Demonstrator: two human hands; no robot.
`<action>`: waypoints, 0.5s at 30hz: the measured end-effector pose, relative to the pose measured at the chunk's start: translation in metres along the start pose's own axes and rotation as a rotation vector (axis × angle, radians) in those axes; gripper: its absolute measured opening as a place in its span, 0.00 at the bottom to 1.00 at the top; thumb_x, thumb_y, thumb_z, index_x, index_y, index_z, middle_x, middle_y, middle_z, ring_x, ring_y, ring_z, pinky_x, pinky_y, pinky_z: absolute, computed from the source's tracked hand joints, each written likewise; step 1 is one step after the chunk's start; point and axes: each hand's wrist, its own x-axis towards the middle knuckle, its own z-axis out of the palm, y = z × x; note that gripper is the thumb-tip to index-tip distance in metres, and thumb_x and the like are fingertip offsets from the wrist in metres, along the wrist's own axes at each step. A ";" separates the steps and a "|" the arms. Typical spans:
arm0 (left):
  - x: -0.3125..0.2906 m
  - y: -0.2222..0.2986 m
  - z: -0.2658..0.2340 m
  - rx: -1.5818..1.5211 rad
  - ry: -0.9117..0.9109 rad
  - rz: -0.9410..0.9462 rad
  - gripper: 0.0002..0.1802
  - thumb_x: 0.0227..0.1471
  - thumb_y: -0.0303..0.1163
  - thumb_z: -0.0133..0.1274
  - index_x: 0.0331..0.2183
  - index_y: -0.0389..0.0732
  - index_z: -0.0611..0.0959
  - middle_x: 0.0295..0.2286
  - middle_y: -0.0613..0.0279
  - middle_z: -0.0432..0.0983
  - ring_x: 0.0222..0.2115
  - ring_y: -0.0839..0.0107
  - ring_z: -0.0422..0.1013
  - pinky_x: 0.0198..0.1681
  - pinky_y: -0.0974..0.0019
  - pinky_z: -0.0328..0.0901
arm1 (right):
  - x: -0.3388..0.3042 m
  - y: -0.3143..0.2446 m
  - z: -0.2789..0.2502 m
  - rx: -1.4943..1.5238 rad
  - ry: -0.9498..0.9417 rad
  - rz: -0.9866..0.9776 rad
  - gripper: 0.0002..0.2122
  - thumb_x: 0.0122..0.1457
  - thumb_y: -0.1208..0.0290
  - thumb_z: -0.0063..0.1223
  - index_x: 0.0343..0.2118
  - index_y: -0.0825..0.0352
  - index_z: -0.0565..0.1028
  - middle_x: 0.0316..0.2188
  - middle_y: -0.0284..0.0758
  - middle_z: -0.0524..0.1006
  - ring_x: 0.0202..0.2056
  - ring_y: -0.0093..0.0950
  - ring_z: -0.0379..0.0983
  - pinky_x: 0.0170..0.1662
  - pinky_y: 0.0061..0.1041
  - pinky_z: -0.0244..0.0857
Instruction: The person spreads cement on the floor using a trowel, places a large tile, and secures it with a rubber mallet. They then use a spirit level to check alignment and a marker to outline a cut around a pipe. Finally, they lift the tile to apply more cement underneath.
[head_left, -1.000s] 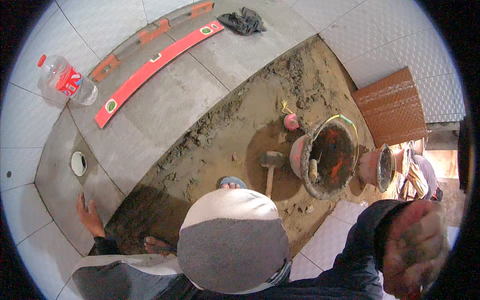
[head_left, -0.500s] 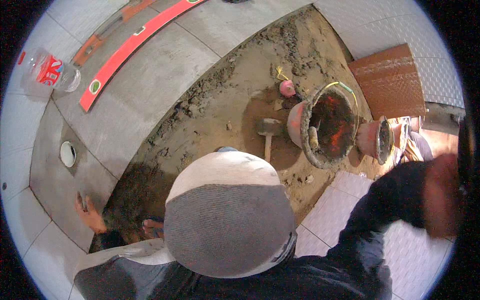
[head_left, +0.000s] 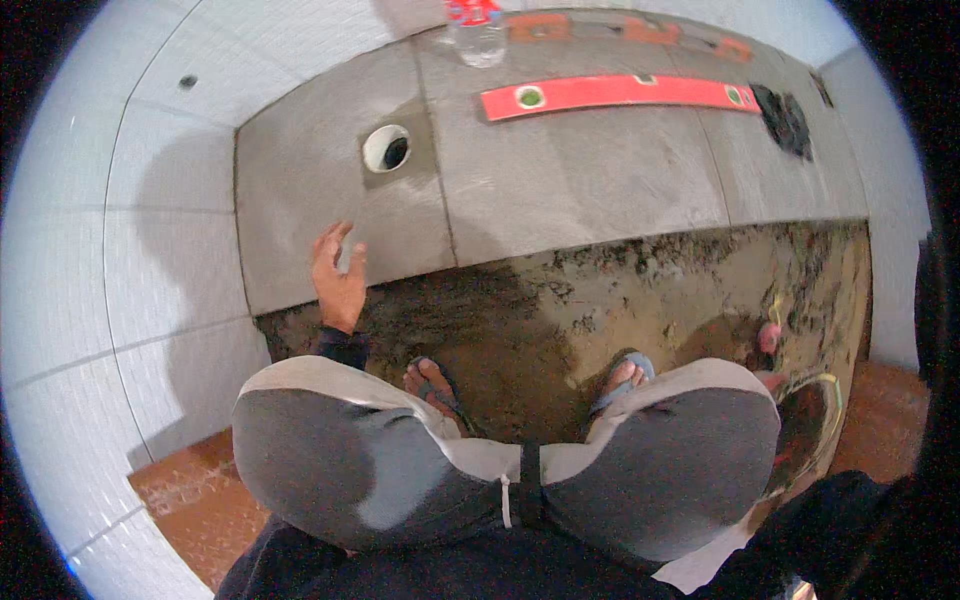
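Note:
My left hand [head_left: 340,285] is held over the near edge of the grey floor tiles [head_left: 330,200], its fingers apart and nothing in them. Whether it touches the tile, I cannot tell. Beyond it, a round white pipe opening [head_left: 373,149] sits in a tile cutout. Only the dark sleeve [head_left: 825,530] of my right arm shows at the lower right; that hand is out of view. A long red spirit level [head_left: 590,97] lies across the tiles, farther off to the right of my left hand.
Wet mortar [head_left: 500,320] lies under my sandalled feet. A mortar-smeared bucket [head_left: 805,425] is partly hidden by my right knee, near a small pink object [head_left: 768,337]. A plastic bottle [head_left: 480,45], a black bundle [head_left: 785,122] and brown cardboard [head_left: 205,500] lie around. White tiled wall [head_left: 180,290] stands left.
My view has swung left, so the bucket now shows at the lower right and the spirit level looks nearly level. My right hand, blurred at the right edge before, has left the view.

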 end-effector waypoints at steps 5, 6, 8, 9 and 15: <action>-0.026 0.013 -0.015 -0.227 -0.107 -0.149 0.18 0.54 0.31 0.57 0.47 0.36 0.79 0.46 0.55 0.75 0.48 0.65 0.70 0.53 0.64 0.63 | 0.039 -0.030 0.036 0.034 -0.277 -0.210 0.08 0.52 0.68 0.55 0.31 0.67 0.76 0.23 0.41 0.74 0.26 0.42 0.73 0.31 0.39 0.67; -0.026 0.021 -0.023 -0.264 -0.195 -0.140 0.18 0.56 0.31 0.55 0.47 0.35 0.79 0.46 0.56 0.75 0.48 0.66 0.70 0.53 0.65 0.64 | 0.050 -0.037 0.046 0.038 -0.335 -0.251 0.07 0.52 0.69 0.55 0.31 0.67 0.76 0.23 0.41 0.74 0.26 0.43 0.73 0.31 0.39 0.67; -0.021 0.057 -0.019 -0.515 -0.409 -0.149 0.18 0.59 0.33 0.53 0.48 0.35 0.78 0.45 0.58 0.75 0.46 0.69 0.71 0.52 0.66 0.64 | 0.072 -0.058 0.058 -0.012 -0.454 -0.325 0.07 0.51 0.70 0.55 0.31 0.67 0.76 0.23 0.42 0.74 0.27 0.44 0.73 0.31 0.40 0.67; -0.018 0.069 -0.012 -0.700 -0.529 -0.158 0.18 0.60 0.33 0.51 0.49 0.34 0.77 0.45 0.59 0.75 0.46 0.70 0.71 0.52 0.66 0.64 | 0.082 -0.067 0.067 -0.039 -0.512 -0.359 0.07 0.51 0.71 0.55 0.31 0.67 0.76 0.23 0.42 0.74 0.27 0.44 0.73 0.31 0.40 0.66; -0.001 0.121 0.020 -1.187 -0.747 -0.019 0.18 0.61 0.32 0.50 0.50 0.35 0.78 0.42 0.57 0.77 0.43 0.73 0.71 0.47 0.68 0.65 | 0.120 -0.105 0.126 -0.205 -0.900 -0.446 0.07 0.49 0.72 0.56 0.31 0.66 0.76 0.22 0.42 0.73 0.25 0.47 0.72 0.27 0.45 0.64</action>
